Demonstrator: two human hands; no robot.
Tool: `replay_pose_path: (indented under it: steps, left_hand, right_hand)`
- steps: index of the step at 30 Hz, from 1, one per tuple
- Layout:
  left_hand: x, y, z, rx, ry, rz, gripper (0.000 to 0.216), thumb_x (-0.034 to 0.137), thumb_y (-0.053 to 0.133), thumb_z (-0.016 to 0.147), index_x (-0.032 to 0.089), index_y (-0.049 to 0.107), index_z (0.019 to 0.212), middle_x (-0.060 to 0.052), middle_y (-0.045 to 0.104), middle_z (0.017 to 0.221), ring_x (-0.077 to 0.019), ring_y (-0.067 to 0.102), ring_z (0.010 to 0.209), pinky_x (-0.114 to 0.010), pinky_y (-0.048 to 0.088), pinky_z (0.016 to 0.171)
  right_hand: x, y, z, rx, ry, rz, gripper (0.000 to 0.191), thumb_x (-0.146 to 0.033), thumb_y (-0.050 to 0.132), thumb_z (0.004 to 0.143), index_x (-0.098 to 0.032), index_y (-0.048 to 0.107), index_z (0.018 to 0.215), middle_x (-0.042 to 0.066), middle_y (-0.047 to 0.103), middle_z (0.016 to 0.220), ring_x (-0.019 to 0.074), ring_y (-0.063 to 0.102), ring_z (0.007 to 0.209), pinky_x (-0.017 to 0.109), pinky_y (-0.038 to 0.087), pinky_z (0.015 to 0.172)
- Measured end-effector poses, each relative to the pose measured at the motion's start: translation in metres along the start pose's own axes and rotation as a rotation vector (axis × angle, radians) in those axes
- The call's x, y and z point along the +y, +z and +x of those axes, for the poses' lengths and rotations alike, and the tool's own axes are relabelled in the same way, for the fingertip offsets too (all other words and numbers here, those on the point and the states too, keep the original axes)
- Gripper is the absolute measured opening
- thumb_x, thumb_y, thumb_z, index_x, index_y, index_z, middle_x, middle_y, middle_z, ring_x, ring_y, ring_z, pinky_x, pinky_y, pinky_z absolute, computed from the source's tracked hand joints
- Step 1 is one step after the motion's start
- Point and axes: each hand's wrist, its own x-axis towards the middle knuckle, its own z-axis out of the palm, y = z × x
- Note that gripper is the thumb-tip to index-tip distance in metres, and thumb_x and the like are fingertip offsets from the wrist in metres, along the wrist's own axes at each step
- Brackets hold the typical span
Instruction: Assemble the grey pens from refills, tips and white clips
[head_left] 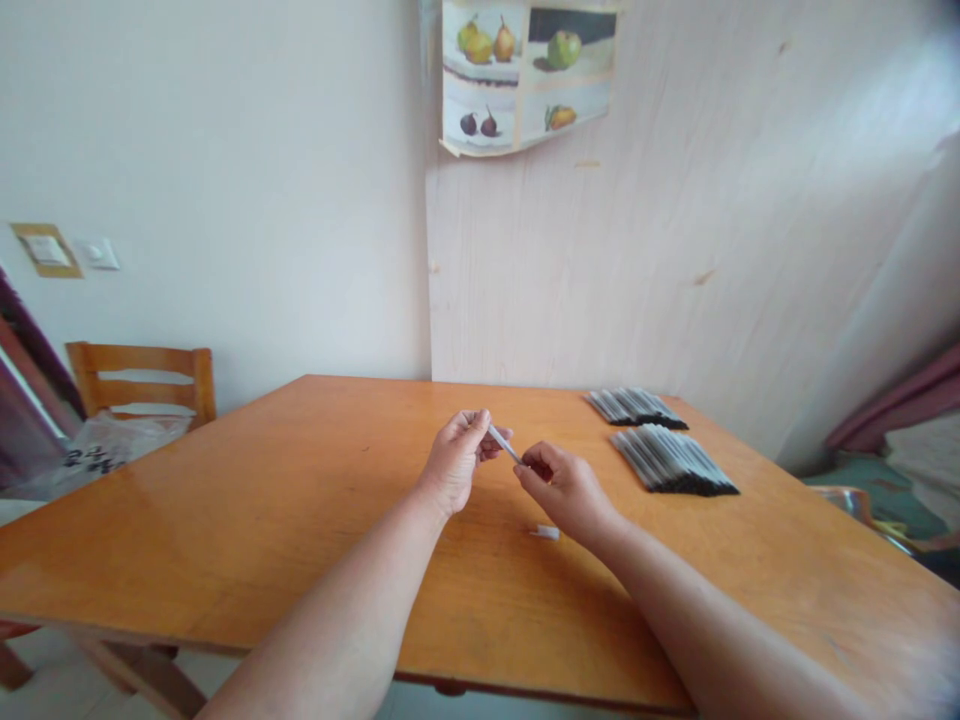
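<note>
Above the middle of the table, a slim whitish pen (504, 443) slants between my two hands. My left hand (459, 455) pinches its upper end between thumb and fingers. At the lower end, the fingertips of my right hand (559, 485) close on the same pen, hiding its tip. Below my right hand, a small white piece like a pen cap (546, 532) lies on the table. To the right are two rows of similar pens, a nearer row (671, 460) and a farther row (634, 408), with translucent barrels and black ends towards me.
The wooden table (247, 520) reaches back to the wall. A wooden chair (142, 375) with a plastic bag (112, 445) stands at the left. Fruit pictures (525, 85) hang on the wall. Cloth and other items (919, 450) lie beyond the right edge.
</note>
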Motion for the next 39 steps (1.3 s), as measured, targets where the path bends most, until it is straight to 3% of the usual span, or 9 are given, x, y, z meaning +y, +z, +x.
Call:
replay_pose_path:
  steps: [5,10,13,17,20,26,29,33,39]
  left_hand:
    - [0.001,-0.005,0.003,-0.002,-0.018,-0.045,0.032,0.042,0.07,0.075,0.016,0.056,0.085,-0.009,0.072,0.091,-0.0144,0.066,0.081,-0.027,0.046,0.073]
    - [0.004,-0.01,0.006,-0.068,-0.077,-0.11,0.029,0.036,0.066,0.079,0.016,0.061,0.099,-0.012,0.069,0.108,-0.0192,0.064,0.1,-0.029,0.048,0.078]
    - [0.004,-0.01,0.005,-0.058,-0.106,-0.13,0.032,0.039,0.063,0.082,0.016,0.06,0.103,-0.013,0.07,0.104,-0.017,0.067,0.091,-0.028,0.05,0.074]
    - [0.003,-0.01,0.005,-0.018,-0.112,-0.1,0.03,0.041,0.068,0.079,0.016,0.055,0.09,-0.01,0.072,0.092,-0.0138,0.067,0.076,-0.027,0.05,0.071]
    - [0.003,-0.011,0.005,-0.025,-0.107,-0.094,0.026,0.035,0.07,0.077,0.016,0.055,0.086,-0.01,0.072,0.094,-0.014,0.067,0.081,-0.026,0.05,0.074]
    - [0.003,-0.013,0.005,-0.053,-0.127,-0.097,0.029,0.037,0.066,0.079,0.015,0.06,0.098,-0.01,0.071,0.1,-0.0139,0.067,0.08,-0.027,0.05,0.072]
    - [0.0,-0.014,0.006,-0.018,-0.122,-0.058,0.029,0.038,0.07,0.076,0.015,0.059,0.091,-0.01,0.072,0.095,-0.0132,0.067,0.077,-0.027,0.05,0.072]
    - [-0.002,-0.017,0.009,0.077,-0.089,-0.071,0.025,0.032,0.073,0.075,0.015,0.057,0.087,-0.009,0.072,0.093,-0.0135,0.067,0.08,-0.026,0.049,0.073]
    - [0.003,-0.017,0.009,0.036,-0.126,-0.182,0.02,0.024,0.07,0.077,0.014,0.064,0.093,-0.01,0.071,0.099,-0.0154,0.066,0.088,-0.026,0.049,0.075]
  right_hand:
    - [-0.003,0.0,0.0,-0.042,0.076,0.201,0.024,-0.041,0.051,0.086,-0.021,0.059,0.077,-0.001,0.054,0.063,0.013,0.047,0.058,0.025,0.034,0.055]
    - [-0.003,0.0,0.002,-0.114,0.229,0.426,0.033,-0.047,0.047,0.087,-0.019,0.063,0.084,0.001,0.056,0.067,0.0129,0.048,0.059,0.025,0.037,0.054]
    - [-0.002,0.001,0.002,-0.114,0.243,0.425,0.032,-0.047,0.048,0.086,-0.019,0.064,0.085,0.001,0.056,0.066,0.0132,0.048,0.058,0.025,0.037,0.053]
    - [-0.001,0.002,0.001,-0.097,0.204,0.4,0.032,-0.046,0.049,0.087,-0.019,0.064,0.083,0.001,0.056,0.066,0.0136,0.049,0.061,0.025,0.038,0.056]
    - [-0.002,0.002,0.001,-0.11,0.216,0.406,0.032,-0.046,0.048,0.087,-0.018,0.063,0.083,0.0,0.056,0.066,0.0131,0.048,0.059,0.025,0.038,0.056]
    - [-0.003,0.002,0.002,-0.113,0.225,0.395,0.032,-0.045,0.046,0.088,-0.017,0.063,0.081,0.001,0.056,0.065,0.0132,0.05,0.061,0.026,0.038,0.058]
    - [-0.003,0.004,0.002,-0.116,0.21,0.404,0.031,-0.044,0.046,0.088,-0.018,0.061,0.081,0.0,0.055,0.064,0.0128,0.048,0.059,0.026,0.038,0.058]
    - [-0.002,0.006,0.002,-0.022,0.179,0.447,0.028,-0.041,0.06,0.079,-0.018,0.056,0.095,-0.003,0.053,0.067,0.0117,0.046,0.059,0.024,0.037,0.055]
    - [-0.002,-0.002,0.002,0.037,0.225,0.407,0.025,-0.044,0.057,0.081,-0.018,0.057,0.08,-0.002,0.054,0.063,0.0109,0.044,0.056,0.024,0.035,0.052]
